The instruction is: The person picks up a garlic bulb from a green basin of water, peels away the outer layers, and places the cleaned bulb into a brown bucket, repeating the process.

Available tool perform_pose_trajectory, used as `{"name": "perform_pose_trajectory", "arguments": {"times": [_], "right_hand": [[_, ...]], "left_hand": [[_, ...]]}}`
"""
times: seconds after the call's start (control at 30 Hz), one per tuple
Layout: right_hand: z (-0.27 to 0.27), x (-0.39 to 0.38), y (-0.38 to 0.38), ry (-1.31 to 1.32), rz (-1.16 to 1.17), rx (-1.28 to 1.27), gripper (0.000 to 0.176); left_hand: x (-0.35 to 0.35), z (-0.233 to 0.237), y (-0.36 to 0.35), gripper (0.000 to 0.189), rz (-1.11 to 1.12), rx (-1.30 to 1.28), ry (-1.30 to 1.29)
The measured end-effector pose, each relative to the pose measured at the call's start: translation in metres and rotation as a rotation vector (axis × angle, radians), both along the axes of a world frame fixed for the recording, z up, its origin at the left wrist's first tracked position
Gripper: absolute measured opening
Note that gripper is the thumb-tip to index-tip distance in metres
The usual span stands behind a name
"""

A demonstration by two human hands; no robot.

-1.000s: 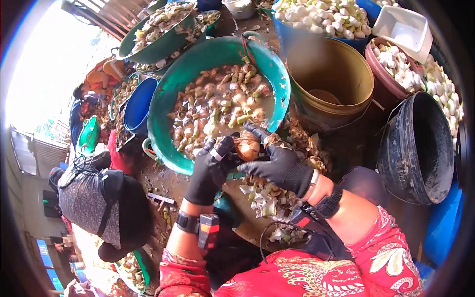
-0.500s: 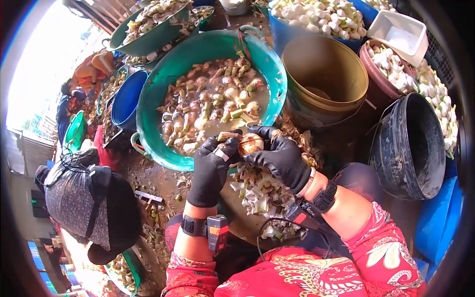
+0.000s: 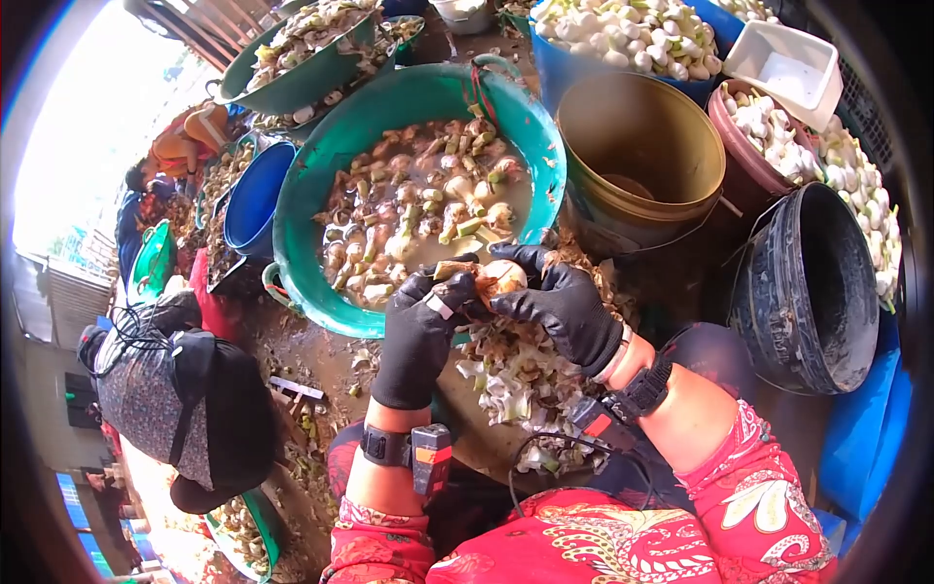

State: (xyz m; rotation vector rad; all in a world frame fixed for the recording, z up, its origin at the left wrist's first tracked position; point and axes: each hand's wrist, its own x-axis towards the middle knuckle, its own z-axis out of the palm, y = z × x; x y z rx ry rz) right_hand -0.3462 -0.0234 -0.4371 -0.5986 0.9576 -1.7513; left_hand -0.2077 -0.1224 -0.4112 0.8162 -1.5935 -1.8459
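In black gloves, my two hands meet just below the rim of a green tub [image 3: 292,209]. Between them is a garlic bulb [image 3: 503,278] with brownish outer skin and a short stem pointing left. My left hand [image 3: 416,336] is closed round the stem end of the bulb. The fingers and thumb of my right hand [image 3: 561,311] press on the bulb's right side. Inside the tub, several unpeeled garlic bulbs [image 3: 401,243] lie in murky water. A heap of peeled skins [image 3: 520,380] spreads below my hands.
To the right of the tub stand a yellow-brown bucket [image 3: 642,146] and a tilted black bucket [image 3: 812,292]. Cleaned white garlic bulbs [image 3: 628,34] fill a blue container behind. A person in a patterned top [image 3: 156,409] crouches at left; another person [image 3: 185,136] bends farther back.
The bulb has turned slightly in my hands, and more of its pale surface shows. My right fingers have shifted a little on it. The view has moved slightly.
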Motion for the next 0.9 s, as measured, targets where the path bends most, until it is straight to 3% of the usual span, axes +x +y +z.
{"name": "perform_pose_trajectory", "arguments": {"times": [0.07,0.13,0.17,0.27,0.33,0.37,0.4,0.43,0.47,0.5,0.53,0.6,0.63,0.67,0.73,0.8,0.87,0.9], "right_hand": [[-0.001,-0.001,0.001,0.043,0.003,0.019,0.041],[-0.002,-0.002,0.001,-0.206,0.065,0.077,0.034],[-0.007,-0.005,0.001,-0.205,0.065,0.077,0.034],[-0.023,-0.015,-0.003,-0.198,0.233,-0.165,0.018],[0.001,-0.013,0.0,-0.234,0.208,-0.045,0.018],[0.007,-0.01,0.002,-0.071,0.137,0.049,0.021],[0.01,-0.008,0.002,0.092,0.066,0.143,0.026],[0.006,-0.01,0.001,0.138,0.117,0.128,0.037],[0.006,-0.01,0.001,0.138,0.121,0.131,0.037],[0.006,-0.01,0.001,0.226,0.134,0.122,0.039],[0.005,-0.009,0.001,0.316,0.146,0.111,0.041],[-0.001,-0.008,0.003,0.37,0.152,0.079,0.041],[-0.003,-0.008,0.004,0.421,0.155,0.046,0.041],[-0.002,-0.01,0.006,0.423,0.155,0.043,0.041],[0.008,-0.016,0.011,0.107,0.214,-0.043,0.047],[0.019,-0.021,0.012,0.121,0.162,-0.041,0.046],[0.021,-0.026,0.012,-0.087,0.171,0.032,0.044],[0.014,-0.024,0.01,-0.082,0.157,-0.009,0.039]], "left_hand": [[-0.001,0.0,0.001,0.016,-0.013,0.126,-0.002],[0.004,-0.011,-0.006,0.017,-0.047,-0.071,-0.105],[0.008,-0.015,-0.008,0.017,-0.047,-0.071,-0.104],[0.008,-0.008,-0.005,0.024,-0.056,-0.156,-0.137],[0.003,0.012,0.004,0.034,0.093,0.164,0.052],[0.006,0.007,0.003,0.045,0.07,-0.047,0.034],[0.006,0.008,0.001,0.045,0.07,-0.047,0.033],[0.004,0.01,-0.002,0.046,0.02,-0.608,-0.142],[0.004,0.011,-0.004,0.049,-0.034,-1.164,-0.322],[0.005,0.002,-0.007,0.037,-0.069,-1.118,-0.28],[0.008,-0.005,-0.009,0.037,-0.066,-1.113,-0.282],[0.009,-0.003,-0.01,0.017,-0.106,-0.706,-0.353],[0.008,0.002,-0.006,0.004,0.015,-0.464,-0.246],[0.012,0.014,-0.005,0.004,0.119,-0.116,-0.104],[0.035,0.005,-0.03,0.008,0.049,-0.319,-0.031],[0.045,-0.009,-0.041,0.016,-0.07,-0.389,-0.057],[0.037,-0.033,-0.03,0.022,0.035,-0.336,-0.263],[0.029,-0.012,-0.013,0.022,-0.006,-0.356,-0.414]]}}
